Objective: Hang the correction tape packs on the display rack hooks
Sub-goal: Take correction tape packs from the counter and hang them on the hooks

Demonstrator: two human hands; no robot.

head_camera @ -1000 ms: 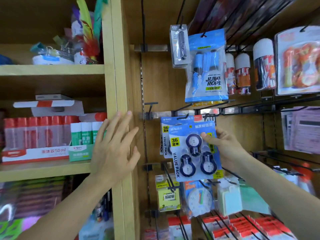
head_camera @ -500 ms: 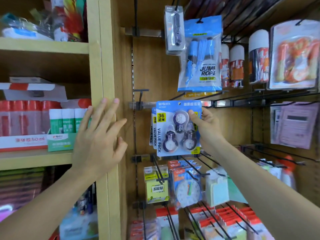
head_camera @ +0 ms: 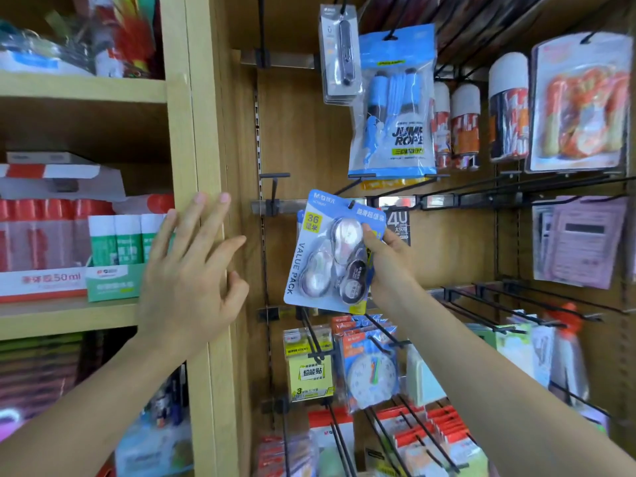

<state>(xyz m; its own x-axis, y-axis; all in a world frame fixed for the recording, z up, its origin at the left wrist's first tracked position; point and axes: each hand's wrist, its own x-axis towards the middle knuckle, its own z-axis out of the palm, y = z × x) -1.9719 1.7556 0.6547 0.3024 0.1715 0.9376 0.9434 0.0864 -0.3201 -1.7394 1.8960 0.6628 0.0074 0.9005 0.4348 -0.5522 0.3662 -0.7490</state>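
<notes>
While left hand [head_camera: 187,280] rested, fingers [head_camera: 210,225] spread, on the wooden post [head_camera: 203,98], right hand [head_camera: 389,266] pinched the correction tape pack [head_camera: 303,256] (tilted)

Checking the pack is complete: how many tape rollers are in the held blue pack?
3, all in the pack: top roller, lower-left roller, and dark lower-right roller beside the right hand. None seems hidden.

The left hand [head_camera: 192,270] sits left of centre, back to the camera, fingers straight and spread, its bare forearm rising from the lower left. The right hand [head_camera: 389,266], at centre, pinches the correction tape pack [head_camera: 320,256] by its right edge, forearm stretching up from the lower right
</notes>
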